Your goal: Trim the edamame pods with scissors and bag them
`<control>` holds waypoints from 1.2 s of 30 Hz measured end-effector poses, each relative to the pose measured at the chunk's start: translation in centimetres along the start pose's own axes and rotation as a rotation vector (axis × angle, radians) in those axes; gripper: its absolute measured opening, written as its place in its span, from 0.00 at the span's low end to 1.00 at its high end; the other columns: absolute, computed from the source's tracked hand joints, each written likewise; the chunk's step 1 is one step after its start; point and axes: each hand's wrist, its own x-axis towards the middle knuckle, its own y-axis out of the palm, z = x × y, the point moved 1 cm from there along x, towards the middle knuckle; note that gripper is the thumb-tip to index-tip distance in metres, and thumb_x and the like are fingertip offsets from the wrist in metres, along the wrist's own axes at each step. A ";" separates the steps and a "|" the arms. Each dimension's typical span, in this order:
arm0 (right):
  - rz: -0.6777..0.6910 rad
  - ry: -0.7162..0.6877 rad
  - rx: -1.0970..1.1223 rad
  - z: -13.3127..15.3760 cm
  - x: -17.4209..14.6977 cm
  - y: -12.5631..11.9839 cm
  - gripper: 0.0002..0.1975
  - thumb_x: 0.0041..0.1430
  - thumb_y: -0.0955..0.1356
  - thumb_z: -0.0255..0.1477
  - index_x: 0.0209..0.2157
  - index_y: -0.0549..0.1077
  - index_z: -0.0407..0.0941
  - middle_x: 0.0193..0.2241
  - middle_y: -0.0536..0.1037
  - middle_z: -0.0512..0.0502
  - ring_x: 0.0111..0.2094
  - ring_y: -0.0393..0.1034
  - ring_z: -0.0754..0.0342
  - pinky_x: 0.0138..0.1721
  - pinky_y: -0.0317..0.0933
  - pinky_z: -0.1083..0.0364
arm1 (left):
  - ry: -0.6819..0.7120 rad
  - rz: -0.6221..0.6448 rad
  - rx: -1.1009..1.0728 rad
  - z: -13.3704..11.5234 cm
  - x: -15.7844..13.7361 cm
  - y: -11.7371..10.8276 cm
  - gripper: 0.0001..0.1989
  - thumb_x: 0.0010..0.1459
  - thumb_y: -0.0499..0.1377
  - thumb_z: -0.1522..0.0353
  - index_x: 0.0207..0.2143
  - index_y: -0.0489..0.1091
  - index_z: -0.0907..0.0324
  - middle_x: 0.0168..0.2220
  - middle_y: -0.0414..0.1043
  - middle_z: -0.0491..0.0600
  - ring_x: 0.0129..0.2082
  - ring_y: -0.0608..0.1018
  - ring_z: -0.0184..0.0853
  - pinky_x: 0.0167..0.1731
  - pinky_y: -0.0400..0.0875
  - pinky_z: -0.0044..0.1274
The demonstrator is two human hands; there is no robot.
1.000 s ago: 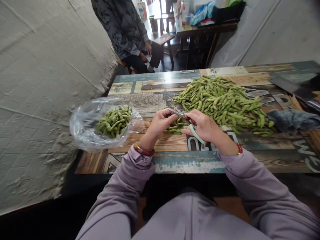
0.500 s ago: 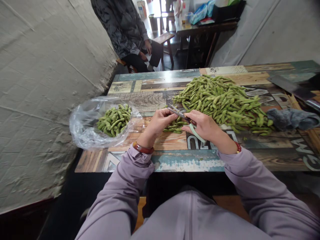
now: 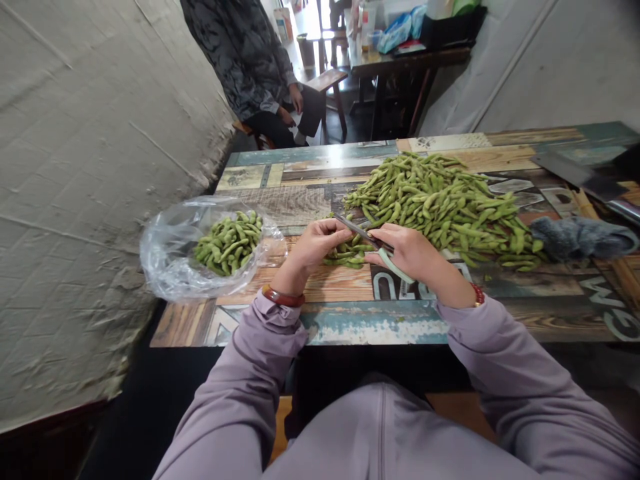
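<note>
My right hand (image 3: 407, 252) grips a pair of scissors (image 3: 353, 229) with pale green handles, the blades pointing left and nearly together. At the blade tips, the thumb and fingers of my left hand (image 3: 320, 245) are pinched together; whatever they hold is hidden. Under and between both hands lie a few green soybean pods (image 3: 350, 253). Beyond my right hand spreads a large heap of soybean pods (image 3: 430, 200). To the left of my left hand, an open clear plastic bag (image 3: 167, 257) holds a smaller pile of pods (image 3: 230, 243).
A grey cloth (image 3: 583, 238) lies right of the heap, with a cleaver (image 3: 575, 175) behind it on the patterned table (image 3: 375, 323). A wall (image 3: 100, 180) runs along the left. Across the table sits another person (image 3: 250, 60), near a wooden stool (image 3: 327, 80) and a cluttered side table (image 3: 410, 60).
The scissor blades, apart before, have come together. Both hands stay almost in place, and the pod piles look the same. The view has shifted slightly.
</note>
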 end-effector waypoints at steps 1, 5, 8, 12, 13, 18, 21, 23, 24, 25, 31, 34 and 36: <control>-0.013 0.010 -0.001 -0.1 0.0 0.0 0.16 0.60 0.71 0.38 0.46 0.75 0.45 0.35 0.76 0.43 0.36 0.73 0.47 0.38 0.65 0.52 | -0.012 -0.010 -0.028 -0.1 0.0 0.0 0.17 0.45 0.71 0.60 0.24 0.72 0.63 0.18 0.63 0.41 0.17 0.60 0.21 0.18 0.50 0.18; -0.116 0.091 -0.009 -0.3 0.1 0.1 0.19 0.58 0.72 0.39 0.48 0.74 0.44 0.38 0.76 0.40 0.38 0.73 0.45 0.39 0.67 0.50 | -0.035 -0.090 -0.166 -0.1 0.1 -0.3 0.17 0.44 0.72 0.61 0.26 0.71 0.63 0.18 0.61 0.40 0.16 0.58 0.20 0.16 0.45 0.17; -0.146 0.112 0.008 -0.4 0.1 0.1 0.22 0.57 0.73 0.42 0.50 0.73 0.45 0.38 0.75 0.41 0.34 0.72 0.47 0.38 0.68 0.50 | -0.040 -0.140 -0.250 0.0 0.3 -0.6 0.17 0.42 0.73 0.63 0.27 0.71 0.63 0.21 0.65 0.42 0.16 0.60 0.19 0.15 0.45 0.16; -0.123 0.102 0.017 0.0 0.1 0.1 0.23 0.57 0.73 0.42 0.50 0.73 0.45 0.38 0.74 0.43 0.31 0.71 0.50 0.36 0.67 0.51 | -0.046 -0.203 -0.305 0.1 0.5 -0.7 0.17 0.40 0.73 0.65 0.28 0.71 0.63 0.23 0.69 0.42 0.16 0.59 0.19 0.15 0.44 0.15; -0.120 0.102 0.018 0.1 0.1 0.1 0.22 0.57 0.73 0.42 0.49 0.73 0.45 0.38 0.74 0.43 0.31 0.71 0.51 0.35 0.67 0.52 | -0.047 -0.208 -0.307 0.1 0.5 -0.6 0.17 0.39 0.73 0.65 0.28 0.71 0.63 0.23 0.69 0.43 0.16 0.59 0.19 0.15 0.44 0.15; -0.108 0.100 0.006 0.6 0.1 0.0 0.23 0.54 0.75 0.39 0.49 0.73 0.46 0.38 0.74 0.44 0.34 0.72 0.49 0.36 0.67 0.52 | -0.031 -0.203 -0.284 0.1 0.4 -0.4 0.16 0.40 0.72 0.65 0.27 0.71 0.62 0.23 0.70 0.43 0.17 0.61 0.19 0.15 0.47 0.15; -0.100 0.102 0.001 0.8 0.2 -0.1 0.23 0.53 0.76 0.38 0.49 0.72 0.46 0.38 0.74 0.44 0.34 0.72 0.49 0.37 0.67 0.52 | -0.031 -0.188 -0.268 0.2 0.3 -0.2 0.16 0.41 0.73 0.64 0.26 0.71 0.62 0.23 0.70 0.43 0.16 0.61 0.19 0.15 0.48 0.15; -0.097 0.096 0.006 0.8 0.2 -0.1 0.23 0.53 0.76 0.38 0.49 0.72 0.46 0.38 0.73 0.44 0.34 0.71 0.48 0.37 0.67 0.52 | -0.031 -0.182 -0.260 0.2 0.3 -0.2 0.16 0.41 0.73 0.64 0.26 0.71 0.63 0.23 0.71 0.44 0.16 0.61 0.19 0.15 0.48 0.15; -0.098 0.089 0.010 0.8 0.2 -0.1 0.23 0.53 0.75 0.38 0.49 0.72 0.45 0.37 0.73 0.44 0.34 0.71 0.48 0.36 0.67 0.51 | -0.031 -0.181 -0.258 0.3 0.3 -0.1 0.15 0.41 0.72 0.64 0.26 0.71 0.63 0.23 0.71 0.44 0.16 0.60 0.19 0.15 0.48 0.15; -0.099 0.081 0.015 0.8 0.2 -0.1 0.23 0.54 0.75 0.38 0.49 0.72 0.45 0.37 0.73 0.44 0.34 0.71 0.48 0.36 0.66 0.51 | -0.031 -0.182 -0.256 0.3 0.3 -0.2 0.15 0.42 0.72 0.64 0.26 0.72 0.63 0.23 0.71 0.44 0.16 0.61 0.19 0.15 0.48 0.15; -0.124 0.033 0.039 0.6 0.2 -0.1 0.18 0.57 0.73 0.37 0.47 0.72 0.47 0.35 0.73 0.45 0.34 0.71 0.48 0.35 0.65 0.52 | -0.026 -0.167 -0.251 0.4 0.4 -0.2 0.14 0.42 0.72 0.64 0.27 0.73 0.63 0.23 0.72 0.45 0.17 0.62 0.19 0.16 0.48 0.15; -0.116 0.036 0.021 0.6 0.2 -0.1 0.17 0.57 0.73 0.37 0.46 0.72 0.47 0.34 0.73 0.45 0.34 0.70 0.48 0.34 0.65 0.53 | -0.025 -0.162 -0.252 0.3 0.3 -0.2 0.15 0.42 0.72 0.64 0.26 0.72 0.63 0.23 0.71 0.45 0.17 0.61 0.19 0.15 0.48 0.15; -0.109 0.042 0.003 0.7 0.1 -0.2 0.16 0.58 0.73 0.37 0.46 0.72 0.47 0.35 0.73 0.45 0.34 0.70 0.48 0.34 0.65 0.53 | -0.026 -0.160 -0.254 0.2 0.3 -0.2 0.15 0.42 0.72 0.64 0.25 0.71 0.63 0.23 0.71 0.45 0.16 0.60 0.19 0.15 0.47 0.16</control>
